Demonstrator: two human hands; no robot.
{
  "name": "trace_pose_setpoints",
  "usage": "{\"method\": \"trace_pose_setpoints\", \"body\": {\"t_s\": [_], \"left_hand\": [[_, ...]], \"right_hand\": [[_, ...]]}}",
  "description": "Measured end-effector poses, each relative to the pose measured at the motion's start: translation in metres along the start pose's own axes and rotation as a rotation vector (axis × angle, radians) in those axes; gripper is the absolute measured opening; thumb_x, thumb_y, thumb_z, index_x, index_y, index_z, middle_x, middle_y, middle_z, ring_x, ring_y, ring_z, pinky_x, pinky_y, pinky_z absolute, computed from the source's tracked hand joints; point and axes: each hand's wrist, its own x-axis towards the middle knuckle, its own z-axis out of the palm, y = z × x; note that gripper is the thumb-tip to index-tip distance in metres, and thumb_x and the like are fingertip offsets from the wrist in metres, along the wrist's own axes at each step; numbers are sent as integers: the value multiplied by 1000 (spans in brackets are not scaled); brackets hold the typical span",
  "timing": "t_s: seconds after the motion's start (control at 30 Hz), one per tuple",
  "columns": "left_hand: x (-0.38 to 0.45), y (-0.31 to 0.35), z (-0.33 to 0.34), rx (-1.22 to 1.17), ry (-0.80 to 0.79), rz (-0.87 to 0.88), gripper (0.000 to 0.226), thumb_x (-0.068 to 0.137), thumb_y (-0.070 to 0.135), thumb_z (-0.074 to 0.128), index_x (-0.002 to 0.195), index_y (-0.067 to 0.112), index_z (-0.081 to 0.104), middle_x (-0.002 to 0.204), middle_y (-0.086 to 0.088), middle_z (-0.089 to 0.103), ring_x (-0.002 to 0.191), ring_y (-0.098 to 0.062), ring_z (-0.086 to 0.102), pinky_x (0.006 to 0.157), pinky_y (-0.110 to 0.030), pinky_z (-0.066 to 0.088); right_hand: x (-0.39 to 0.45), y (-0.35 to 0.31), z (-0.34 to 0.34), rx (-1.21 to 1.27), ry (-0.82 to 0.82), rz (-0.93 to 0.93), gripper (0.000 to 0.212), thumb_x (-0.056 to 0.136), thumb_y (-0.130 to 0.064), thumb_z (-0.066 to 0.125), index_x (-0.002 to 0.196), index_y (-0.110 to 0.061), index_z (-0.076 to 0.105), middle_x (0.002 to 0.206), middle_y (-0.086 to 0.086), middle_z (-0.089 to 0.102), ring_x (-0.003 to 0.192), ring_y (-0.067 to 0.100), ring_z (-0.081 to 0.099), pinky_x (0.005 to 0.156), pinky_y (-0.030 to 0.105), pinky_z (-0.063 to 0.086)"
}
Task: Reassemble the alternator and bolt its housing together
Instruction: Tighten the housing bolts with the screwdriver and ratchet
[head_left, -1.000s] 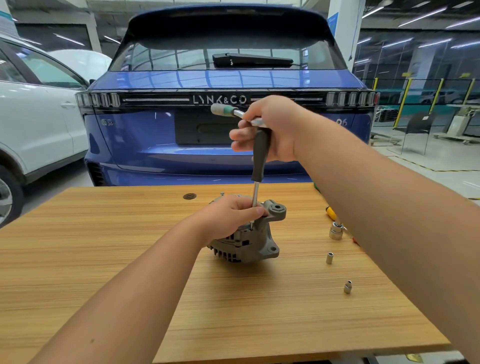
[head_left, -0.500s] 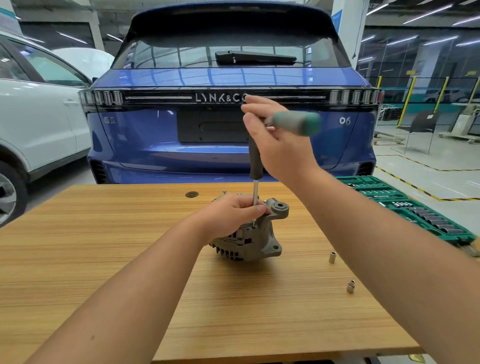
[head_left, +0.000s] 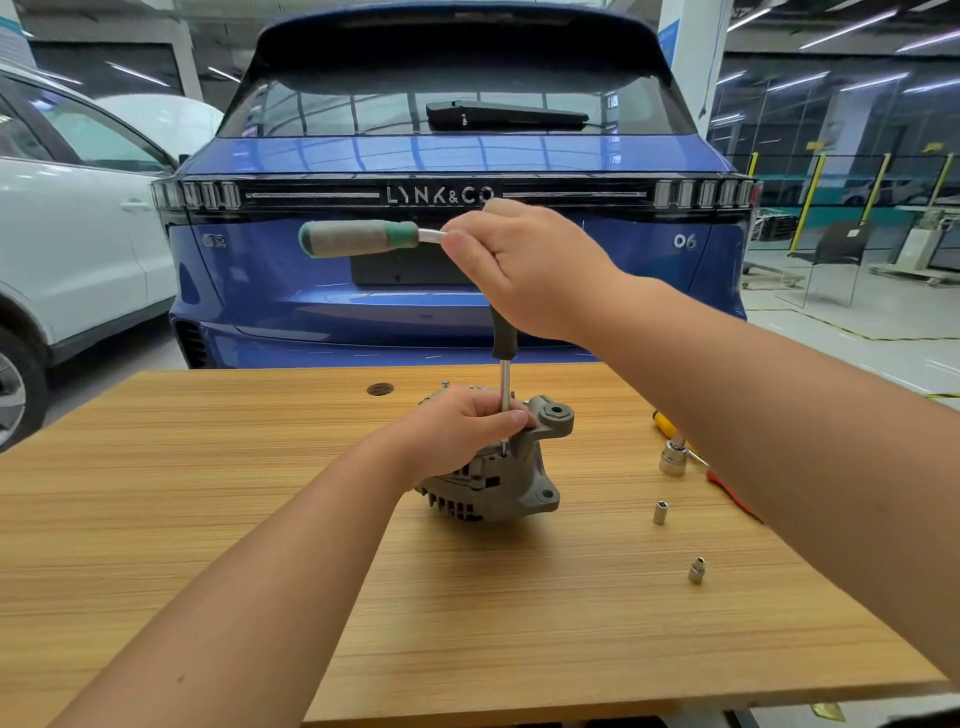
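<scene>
Wooden workbench (head_left: 208, 571) in car workshop: loose sockets (head_left: 660, 512) at right; left hand (head_left: 457, 431) grips alternator (head_left: 498, 467) mid-table, right hand (head_left: 524, 265) curled round T-handle wrench (head_left: 363, 238), shaft vertical into housing; blue Lynk & Co SUV (head_left: 457, 260) behind.

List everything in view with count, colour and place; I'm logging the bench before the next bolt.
alternator: 1, grey, table centre, upright
T-handle wrench: 1, green grip pointing left, black and steel shaft going down to the alternator
loose sockets: 3, silver, table right
screwdriver: 1, yellow handle, far right, partly hidden
table: 1, wooden
blue car: 1, behind the table
white car: 1, left
left hand: grips the alternator top
right hand: holds the wrench top
</scene>
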Motion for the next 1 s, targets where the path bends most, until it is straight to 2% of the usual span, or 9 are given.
{"method": "trace_pose_setpoints", "body": {"t_s": [0.17,0.27,0.37,0.43,0.5,0.63,0.77,0.87,1.0], "left_hand": [[-1,0,0,-9,-5,12,20,102,55,54,102,60,73,95,42,66,101,-2,59,74,-26,36],[-1,-1,-1,-10,-17,19,19,101,56,54,102,60,73,96,42,66,102,-1,59,75,-25,36],[0,-2,-2,-17,-30,23,20,101,56,54,103,59,73,99,40,67,104,-1,59,76,-25,36],[1,-3,-2,-14,-34,24,21,102,57,53,104,58,73,99,40,66,104,-2,59,75,-26,36],[2,-3,-2,-8,-32,19,22,102,58,51,105,58,73,98,42,65,104,-2,58,74,-26,36],[2,-3,-2,-2,-23,9,22,103,56,50,105,60,72,96,47,62,101,5,55,74,-23,34],[2,-2,-3,20,-28,-2,22,103,57,50,105,61,72,98,42,65,96,4,55,72,-23,35],[1,-3,-4,40,-32,1,22,103,58,50,106,60,72,113,12,73,95,-13,59,73,-26,42],[1,-2,-3,48,-28,13,23,102,59,50,106,59,73,122,-2,71,103,-29,65,77,-31,45]], "right_hand": [[20,-5,-14,-78,-160,167,44,106,-37,39,68,-18,48,62,-1,49,57,21,42,55,33,33],[30,-8,-25,91,-246,399,29,102,-27,48,79,-13,61,76,4,72,63,19,61,60,31,48],[28,-8,-31,541,-273,693,24,102,-21,45,99,-6,64,76,6,77,73,21,76,70,33,58],[21,-6,-29,1009,-215,856,19,101,-18,43,101,-6,58,73,5,73,74,24,75,65,35,59],[13,-3,-17,1349,-115,915,15,101,-21,42,101,-12,54,83,5,77,80,25,77,78,44,54],[7,-1,10,1718,281,956,11,99,-19,54,105,-14,61,83,0,75,84,20,72,84,42,48],[-4,-8,28,1467,571,641,10,99,-18,62,98,-28,63,97,-5,69,90,12,67,81,33,56],[-15,-6,39,664,629,171,18,100,-8,59,111,-13,71,113,1,70,109,15,64,99,33,51],[-13,2,40,122,535,-31,20,99,-8,54,107,0,71,98,14,67,88,34,60,71,47,51]]}}
